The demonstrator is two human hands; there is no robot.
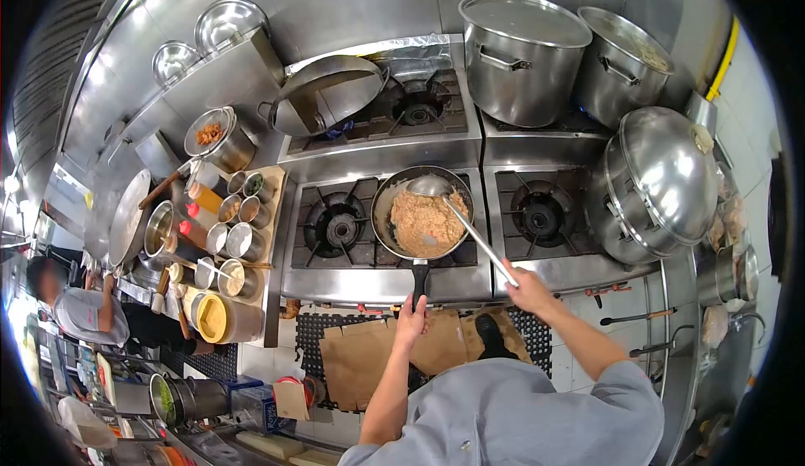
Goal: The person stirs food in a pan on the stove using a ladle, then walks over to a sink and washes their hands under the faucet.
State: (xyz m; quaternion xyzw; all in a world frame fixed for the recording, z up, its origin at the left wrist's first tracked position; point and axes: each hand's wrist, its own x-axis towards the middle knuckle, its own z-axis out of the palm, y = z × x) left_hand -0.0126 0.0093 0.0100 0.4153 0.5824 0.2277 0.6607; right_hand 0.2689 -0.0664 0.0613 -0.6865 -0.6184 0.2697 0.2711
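Note:
My left hand [411, 323] is wrapped round the black handle [420, 280] of a deep frying pan [379, 214] on the front middle burner. In my right hand [527, 288] is the long metal handle of a ladle [429, 185]. The ladle's bowl rests at the pan's back edge, against the food. Light brown, grainy food [419, 223] fills much of the pan.
Two large stockpots [524, 59] stand at the back right, and a domed steamer [667, 181] at the right. A wok [331, 93] sits back left. Sauce bottles [201, 198] and metal containers [245, 240] line the left counter. A co-worker [88, 311] stands far left.

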